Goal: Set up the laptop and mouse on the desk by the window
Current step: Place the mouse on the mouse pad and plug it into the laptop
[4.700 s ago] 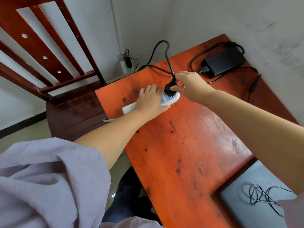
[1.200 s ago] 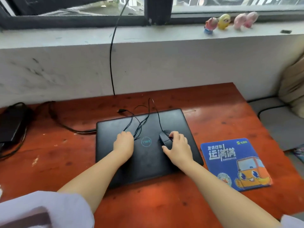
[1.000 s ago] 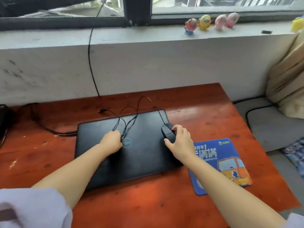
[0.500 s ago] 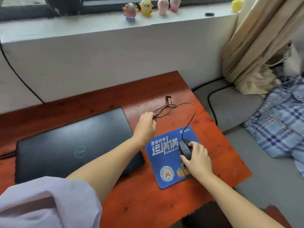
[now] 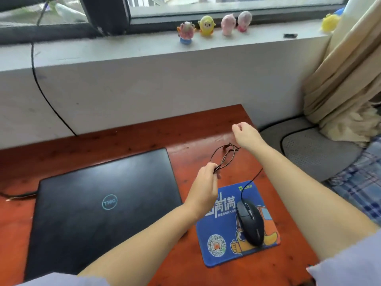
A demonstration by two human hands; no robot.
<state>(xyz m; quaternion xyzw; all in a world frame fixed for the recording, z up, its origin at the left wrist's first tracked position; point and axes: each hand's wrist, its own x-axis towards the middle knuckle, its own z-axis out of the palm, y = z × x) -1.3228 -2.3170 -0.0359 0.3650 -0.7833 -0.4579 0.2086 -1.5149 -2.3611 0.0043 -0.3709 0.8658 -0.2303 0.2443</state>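
A closed black laptop (image 5: 103, 203) lies on the left of the red-brown desk (image 5: 144, 137) under the window. To its right, a black wired mouse (image 5: 250, 221) rests on a blue mouse pad (image 5: 218, 244). The mouse cable (image 5: 223, 156) runs up from the mouse into a loose bundle of loops. My left hand (image 5: 204, 188) pinches that bundle just above the desk. My right hand (image 5: 246, 136) hovers beyond the loops near the desk's far right corner, fingers loosely curled, and I see nothing in them.
Small toy figures (image 5: 206, 25) stand on the window sill. A beige curtain (image 5: 346, 79) hangs at the right above a grey cushion (image 5: 313, 153) and plaid cloth (image 5: 360, 182). A black wire (image 5: 41, 89) runs down the wall, and a cord (image 5: 18, 196) meets the laptop's left side.
The mouse went from the laptop lid onto the pad. My right hand has let go of it and risen toward the cable loops. My left hand still holds the bundle.
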